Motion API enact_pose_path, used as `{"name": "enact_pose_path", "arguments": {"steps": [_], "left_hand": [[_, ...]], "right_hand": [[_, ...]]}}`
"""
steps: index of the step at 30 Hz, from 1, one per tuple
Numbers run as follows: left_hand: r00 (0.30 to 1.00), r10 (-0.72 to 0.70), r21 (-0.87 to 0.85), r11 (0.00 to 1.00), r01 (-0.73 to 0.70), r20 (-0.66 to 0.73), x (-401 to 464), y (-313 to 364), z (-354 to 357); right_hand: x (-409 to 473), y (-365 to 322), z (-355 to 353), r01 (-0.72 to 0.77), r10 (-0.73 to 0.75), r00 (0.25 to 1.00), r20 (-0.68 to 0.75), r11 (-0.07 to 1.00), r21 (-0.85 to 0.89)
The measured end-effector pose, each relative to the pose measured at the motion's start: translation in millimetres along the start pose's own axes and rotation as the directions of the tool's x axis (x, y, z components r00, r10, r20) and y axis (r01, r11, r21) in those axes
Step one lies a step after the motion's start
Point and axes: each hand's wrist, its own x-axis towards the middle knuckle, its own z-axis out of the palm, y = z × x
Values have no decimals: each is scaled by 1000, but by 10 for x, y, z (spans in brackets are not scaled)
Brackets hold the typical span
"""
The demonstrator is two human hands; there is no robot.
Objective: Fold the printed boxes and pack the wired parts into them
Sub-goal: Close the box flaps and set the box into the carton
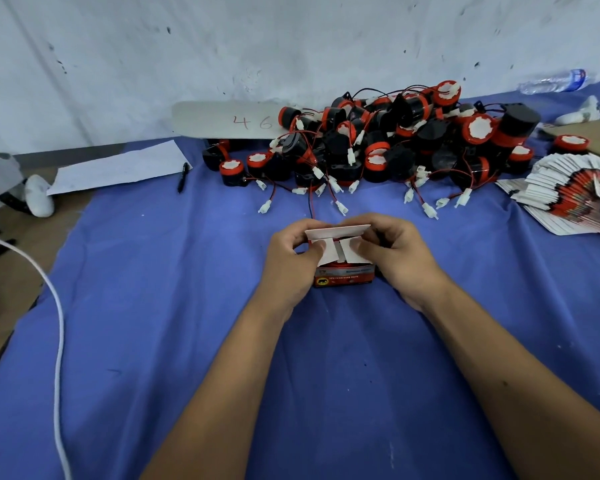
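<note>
Our left hand [288, 261] and right hand [399, 258] meet at the middle of the counter, each curled round one side of a small printed box [343, 273] that stands on the blue cloth [153, 306]. The box sits between the two hands, its red printed front facing us and its top open. Both forearms reach in from the near edge and converge on it, wrists slightly bent, fingers wrapped over the far side and thumbs on the near side. Our thumbs press the two white side flaps [340, 251] inward so that they nearly meet over the opening, while the long white lid flap [336, 232] stands up behind them, held by our fingertips.

The blue cloth covers most of the counter. Beyond the box, well apart from our hands, lies a large heap of wired parts [378, 143]: black and red round bodies with red and black leads ending in white plugs, several of which trail toward us. At the far right a fanned stack of flat boxes [568, 199] rests on the cloth. Behind the heap a pale board [222, 119] bears the red marking 46. To the far left lie a sheet of paper [118, 168] and a black pen [183, 176] beside it. A white cable [58, 323] curves along the left side, and a plastic bottle [555, 81] lies at the far right.
</note>
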Motion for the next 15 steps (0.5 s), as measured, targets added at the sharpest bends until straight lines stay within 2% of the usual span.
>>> {"name": "enact_pose_path", "arguments": {"steps": [4,8,11,15], "left_hand": [[995,83,44,996,-81,-55,-1,-40,1],[994,73,0,997,-73,-77,-16,-96,-13],[999,44,-8,999,-44,0,-7,-105,-70],[992,-19,-138,990,36,125,14,-88,-201]], "right_hand": [[-28,-54,-103,-89,84,988,130,996,32],[-54,-11,-80,-44,45,999,14,995,-88],[-67,18,-78,9,-12,1000,-16,974,-225],[-59,18,-93,33,-37,999,-4,947,-319]]}}
